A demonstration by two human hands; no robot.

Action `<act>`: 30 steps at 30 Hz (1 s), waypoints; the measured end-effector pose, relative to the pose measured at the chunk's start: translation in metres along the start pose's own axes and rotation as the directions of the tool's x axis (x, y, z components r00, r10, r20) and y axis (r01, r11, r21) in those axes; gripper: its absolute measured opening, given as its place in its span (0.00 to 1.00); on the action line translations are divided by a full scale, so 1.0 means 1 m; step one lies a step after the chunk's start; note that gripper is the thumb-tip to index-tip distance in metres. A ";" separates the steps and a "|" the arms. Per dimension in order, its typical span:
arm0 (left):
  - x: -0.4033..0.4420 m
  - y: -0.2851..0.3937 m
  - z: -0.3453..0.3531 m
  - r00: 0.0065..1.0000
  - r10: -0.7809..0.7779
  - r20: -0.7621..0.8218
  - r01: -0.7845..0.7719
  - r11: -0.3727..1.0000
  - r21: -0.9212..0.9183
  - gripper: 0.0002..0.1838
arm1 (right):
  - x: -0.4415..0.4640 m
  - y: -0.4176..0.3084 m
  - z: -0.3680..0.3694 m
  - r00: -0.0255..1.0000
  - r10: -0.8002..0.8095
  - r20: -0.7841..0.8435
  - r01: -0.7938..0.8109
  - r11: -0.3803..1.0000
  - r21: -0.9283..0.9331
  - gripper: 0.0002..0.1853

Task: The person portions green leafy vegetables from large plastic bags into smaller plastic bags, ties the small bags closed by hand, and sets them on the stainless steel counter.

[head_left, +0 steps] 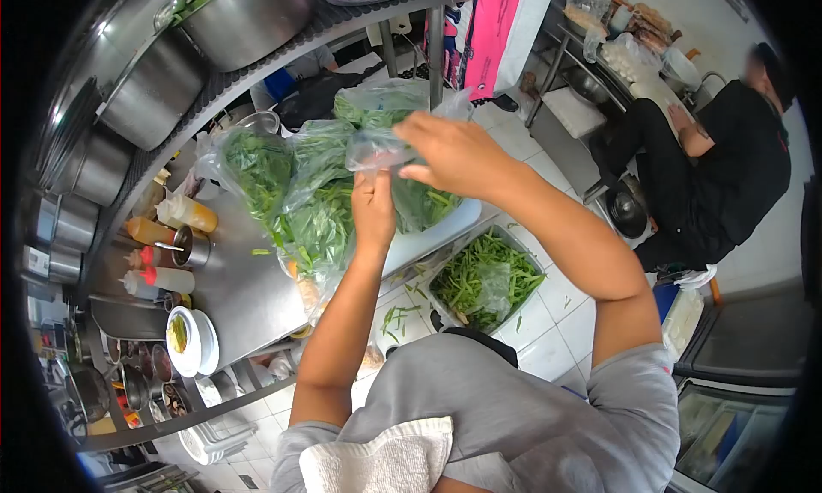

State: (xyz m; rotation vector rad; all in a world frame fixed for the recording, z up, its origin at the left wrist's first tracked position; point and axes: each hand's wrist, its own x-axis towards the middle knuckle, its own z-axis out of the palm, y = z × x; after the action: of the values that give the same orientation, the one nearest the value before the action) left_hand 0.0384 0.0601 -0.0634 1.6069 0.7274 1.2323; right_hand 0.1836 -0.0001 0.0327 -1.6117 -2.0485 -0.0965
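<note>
My left hand (374, 209) is closed on the clear plastic bag (375, 153), fingers pointing up behind its film. Beside it, my right hand (455, 157) reaches in from the right, thumb and fingers apart at the bag's edge. Whether its fingertips touch the film is hard to make out. Around and beyond my hands lie several clear bags packed with leafy greens (321, 210), resting on the steel counter (240, 275) and partly over a white tray or board (432, 240).
A bin of cut green stems (488, 275) stands on the tiled floor, with scraps around it. Sauce bottles (184, 210) and a stack of white plates (205, 343) line the counter's left. Steel pots (154, 91) sit on a shelf above. A person in black (728, 151) sits at right.
</note>
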 end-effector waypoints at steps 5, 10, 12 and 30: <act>-0.014 0.027 -0.003 0.998 0.004 -0.059 -0.002 1.000 0.027 0.15 | -0.009 0.004 0.004 0.948 -0.177 0.264 0.206 0.974 -0.089 0.08; -0.029 0.036 -0.008 0.993 -0.017 0.116 0.007 0.996 0.084 0.14 | -0.018 -0.007 -0.015 0.953 -0.260 0.156 0.258 0.966 0.031 0.08; -0.033 0.050 -0.008 0.992 -0.017 0.126 0.008 0.997 0.074 0.14 | -0.019 -0.015 -0.021 0.890 -0.096 0.446 0.010 0.981 0.192 0.16; -0.084 0.063 0.019 0.889 0.244 0.389 -0.311 0.943 0.120 0.14 | -0.032 0.048 0.169 0.864 -0.006 0.503 -0.002 1.000 0.015 0.11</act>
State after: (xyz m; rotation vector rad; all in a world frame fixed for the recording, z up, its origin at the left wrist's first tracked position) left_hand 0.0243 -0.0421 -0.0380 2.0788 0.3821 1.0341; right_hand 0.1725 0.0473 -0.1387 -1.7607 -2.4220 0.3811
